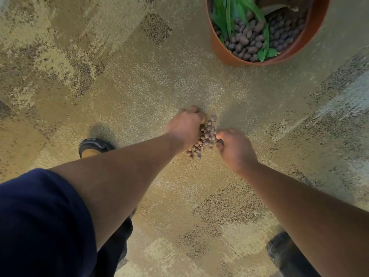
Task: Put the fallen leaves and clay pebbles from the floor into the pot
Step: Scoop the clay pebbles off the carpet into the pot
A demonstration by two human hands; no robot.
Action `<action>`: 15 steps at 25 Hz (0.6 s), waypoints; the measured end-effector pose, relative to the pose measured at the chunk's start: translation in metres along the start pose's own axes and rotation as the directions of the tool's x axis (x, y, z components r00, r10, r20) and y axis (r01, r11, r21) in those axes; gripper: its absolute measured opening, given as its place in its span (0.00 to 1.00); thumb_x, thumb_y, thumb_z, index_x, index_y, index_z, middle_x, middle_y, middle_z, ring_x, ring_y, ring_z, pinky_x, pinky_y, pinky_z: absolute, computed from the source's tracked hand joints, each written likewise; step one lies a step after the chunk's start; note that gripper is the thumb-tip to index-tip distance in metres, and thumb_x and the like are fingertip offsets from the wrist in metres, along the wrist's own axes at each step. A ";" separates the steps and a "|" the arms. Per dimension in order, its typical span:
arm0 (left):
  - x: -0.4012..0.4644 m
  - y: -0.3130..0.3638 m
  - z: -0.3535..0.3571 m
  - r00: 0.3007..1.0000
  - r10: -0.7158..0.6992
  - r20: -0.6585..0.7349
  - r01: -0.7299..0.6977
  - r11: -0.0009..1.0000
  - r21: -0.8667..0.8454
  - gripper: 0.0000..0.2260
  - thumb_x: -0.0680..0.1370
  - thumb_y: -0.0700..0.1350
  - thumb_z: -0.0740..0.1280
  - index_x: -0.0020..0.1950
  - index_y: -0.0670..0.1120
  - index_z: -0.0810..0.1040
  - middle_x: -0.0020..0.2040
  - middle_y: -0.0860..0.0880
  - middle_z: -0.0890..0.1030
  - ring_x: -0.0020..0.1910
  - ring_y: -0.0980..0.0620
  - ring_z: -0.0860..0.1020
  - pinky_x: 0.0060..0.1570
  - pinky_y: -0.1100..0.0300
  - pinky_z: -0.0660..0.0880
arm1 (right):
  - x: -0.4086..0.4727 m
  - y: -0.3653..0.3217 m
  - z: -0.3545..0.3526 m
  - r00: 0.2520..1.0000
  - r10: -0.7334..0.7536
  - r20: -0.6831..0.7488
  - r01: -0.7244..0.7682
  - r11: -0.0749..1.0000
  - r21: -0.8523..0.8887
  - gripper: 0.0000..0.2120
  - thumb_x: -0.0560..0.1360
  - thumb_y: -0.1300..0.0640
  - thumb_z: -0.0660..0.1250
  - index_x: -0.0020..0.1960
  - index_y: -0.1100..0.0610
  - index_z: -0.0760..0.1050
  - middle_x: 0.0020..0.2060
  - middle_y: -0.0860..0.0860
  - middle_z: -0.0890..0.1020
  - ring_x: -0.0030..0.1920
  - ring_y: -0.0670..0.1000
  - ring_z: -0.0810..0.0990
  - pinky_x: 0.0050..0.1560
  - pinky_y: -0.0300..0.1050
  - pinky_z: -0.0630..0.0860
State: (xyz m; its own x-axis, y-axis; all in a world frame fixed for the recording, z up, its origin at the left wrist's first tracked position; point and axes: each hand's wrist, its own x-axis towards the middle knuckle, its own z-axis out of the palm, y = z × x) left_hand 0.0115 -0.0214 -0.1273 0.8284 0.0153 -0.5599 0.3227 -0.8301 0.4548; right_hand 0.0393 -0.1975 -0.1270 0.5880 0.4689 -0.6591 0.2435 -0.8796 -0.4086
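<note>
A small heap of brown clay pebbles lies on the carpet in the middle of the head view. My left hand is curled along the heap's left side, touching the pebbles. On the heap's right side my right hand is cupped, its fingertips against the pebbles. Both hands press in on the heap from either side; the palms are hidden. The terracotta pot stands at the top right, holding clay pebbles and green leaves. I see no loose leaves on the floor.
The floor is a mottled beige and brown carpet. A dark shoe shows left of my left forearm, another shoe at the bottom right. A dark blue sleeve fills the lower left corner.
</note>
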 end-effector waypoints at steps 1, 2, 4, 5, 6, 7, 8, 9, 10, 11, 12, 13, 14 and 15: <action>0.001 -0.001 0.000 1.000 -0.003 -0.005 0.003 1.000 0.003 0.12 0.77 0.32 0.66 0.47 0.50 0.77 0.54 0.52 0.77 0.58 0.49 0.78 0.56 0.60 0.80 | 0.000 0.000 0.000 1.000 0.009 0.004 -0.009 1.000 -0.005 0.07 0.81 0.62 0.67 0.58 0.59 0.79 0.50 0.55 0.80 0.48 0.53 0.81 0.50 0.44 0.82; 0.002 -0.002 0.000 1.000 -0.011 -0.014 0.011 1.000 -0.001 0.12 0.77 0.32 0.67 0.44 0.50 0.75 0.53 0.52 0.77 0.57 0.49 0.79 0.55 0.61 0.80 | 0.001 -0.001 0.001 1.000 0.024 0.008 -0.024 1.000 -0.011 0.06 0.80 0.63 0.67 0.56 0.59 0.79 0.49 0.55 0.80 0.46 0.52 0.80 0.47 0.44 0.82; 0.001 -0.002 0.000 0.999 -0.041 -0.027 0.040 0.998 -0.048 0.14 0.76 0.31 0.66 0.39 0.49 0.75 0.50 0.50 0.78 0.55 0.49 0.79 0.52 0.63 0.79 | 0.002 -0.002 0.003 0.998 0.064 0.008 -0.064 0.998 0.003 0.02 0.80 0.64 0.68 0.50 0.59 0.79 0.46 0.55 0.81 0.42 0.51 0.81 0.41 0.41 0.81; 0.001 -0.002 -0.001 0.998 -0.062 -0.027 0.060 0.994 -0.086 0.15 0.76 0.30 0.65 0.39 0.50 0.76 0.49 0.49 0.78 0.54 0.49 0.80 0.51 0.64 0.79 | 0.002 -0.003 0.003 0.996 0.092 -0.002 -0.092 0.994 0.052 0.03 0.79 0.64 0.69 0.48 0.60 0.79 0.44 0.54 0.82 0.41 0.50 0.82 0.39 0.40 0.80; 0.000 -0.001 -0.003 0.997 -0.079 -0.026 0.075 0.989 -0.126 0.14 0.76 0.30 0.65 0.39 0.49 0.77 0.49 0.48 0.79 0.53 0.50 0.80 0.48 0.65 0.80 | 0.002 -0.004 0.002 0.992 0.121 -0.017 -0.118 0.984 0.132 0.03 0.79 0.65 0.69 0.46 0.60 0.80 0.42 0.53 0.83 0.40 0.50 0.83 0.37 0.38 0.81; -0.001 0.001 -0.007 0.996 -0.083 -0.033 0.076 0.984 -0.163 0.13 0.76 0.30 0.66 0.41 0.48 0.79 0.48 0.49 0.79 0.52 0.50 0.80 0.45 0.65 0.80 | 0.002 -0.006 -0.001 0.989 0.144 -0.039 -0.131 0.964 0.230 0.04 0.79 0.65 0.69 0.46 0.60 0.80 0.41 0.53 0.84 0.39 0.49 0.84 0.36 0.38 0.82; -0.002 0.005 -0.012 0.996 -0.068 -0.056 0.056 0.978 -0.200 0.11 0.76 0.30 0.66 0.43 0.46 0.80 0.49 0.50 0.79 0.51 0.51 0.81 0.44 0.66 0.80 | 0.001 -0.009 -0.006 0.985 0.156 -0.076 -0.123 0.937 0.327 0.04 0.79 0.65 0.70 0.46 0.59 0.81 0.40 0.52 0.84 0.38 0.49 0.85 0.36 0.40 0.84; -0.003 0.009 -0.018 0.995 -0.034 -0.098 0.009 0.970 -0.241 0.10 0.76 0.31 0.67 0.45 0.45 0.81 0.49 0.51 0.79 0.50 0.51 0.81 0.43 0.66 0.80 | 0.000 -0.013 -0.014 0.979 0.157 -0.133 -0.090 0.909 0.407 0.04 0.79 0.65 0.70 0.47 0.58 0.81 0.39 0.52 0.84 0.37 0.49 0.85 0.35 0.44 0.84; -0.003 0.015 -0.025 0.988 0.006 -0.157 -0.051 0.958 -0.283 0.09 0.76 0.31 0.68 0.47 0.44 0.82 0.50 0.51 0.79 0.49 0.51 0.81 0.44 0.65 0.80 | -0.001 -0.018 -0.023 0.966 0.147 -0.212 -0.033 0.884 0.465 0.04 0.79 0.65 0.70 0.47 0.58 0.81 0.38 0.51 0.84 0.35 0.51 0.84 0.34 0.48 0.84; -0.003 0.021 -0.034 0.971 0.037 -0.234 -0.114 0.940 -0.322 0.08 0.76 0.32 0.68 0.48 0.43 0.82 0.50 0.51 0.79 0.48 0.51 0.81 0.45 0.64 0.80 | -0.001 -0.024 -0.035 0.942 0.132 -0.307 0.042 0.866 0.499 0.05 0.78 0.65 0.70 0.48 0.56 0.81 0.37 0.50 0.84 0.34 0.52 0.84 0.32 0.52 0.83; -0.002 0.029 -0.046 0.945 0.060 -0.322 -0.178 0.919 -0.352 0.06 0.76 0.32 0.69 0.48 0.42 0.82 0.50 0.51 0.79 0.47 0.51 0.80 0.46 0.63 0.81 | -0.002 -0.029 -0.049 0.906 0.116 -0.406 0.120 0.852 0.510 0.06 0.78 0.64 0.71 0.48 0.54 0.81 0.36 0.48 0.83 0.33 0.51 0.83 0.30 0.52 0.82; 0.001 0.036 -0.058 0.908 0.079 -0.411 -0.243 0.899 -0.364 0.05 0.76 0.33 0.69 0.48 0.41 0.82 0.50 0.50 0.79 0.47 0.51 0.80 0.47 0.64 0.81 | -0.001 -0.034 -0.065 0.861 0.107 -0.496 0.190 0.839 0.511 0.07 0.78 0.63 0.71 0.50 0.52 0.80 0.36 0.46 0.83 0.32 0.49 0.83 0.28 0.49 0.81; 0.005 0.043 -0.072 0.864 0.103 -0.492 -0.304 0.887 -0.348 0.05 0.76 0.34 0.69 0.48 0.41 0.82 0.50 0.50 0.79 0.47 0.52 0.80 0.47 0.66 0.80 | 0.001 -0.039 -0.082 0.814 0.106 -0.571 0.246 0.828 0.504 0.08 0.77 0.62 0.71 0.51 0.50 0.80 0.36 0.43 0.83 0.32 0.46 0.83 0.28 0.44 0.81; 0.013 0.050 -0.086 0.820 0.129 -0.558 -0.352 0.882 -0.313 0.04 0.75 0.35 0.69 0.48 0.41 0.82 0.50 0.50 0.78 0.46 0.52 0.79 0.46 0.68 0.79 | 0.004 -0.042 -0.099 0.771 0.107 -0.628 0.286 0.823 0.491 0.08 0.77 0.60 0.71 0.52 0.48 0.79 0.36 0.41 0.82 0.33 0.43 0.83 0.28 0.38 0.80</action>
State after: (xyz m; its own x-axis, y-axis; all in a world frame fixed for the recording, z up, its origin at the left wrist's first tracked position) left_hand 0.0773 -0.0147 -0.0525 0.9763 0.2161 -0.0142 0.1366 -0.5636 0.8147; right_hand 0.1079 -0.1667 -0.0507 0.9638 0.2170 -0.1549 -0.0101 -0.5507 -0.8346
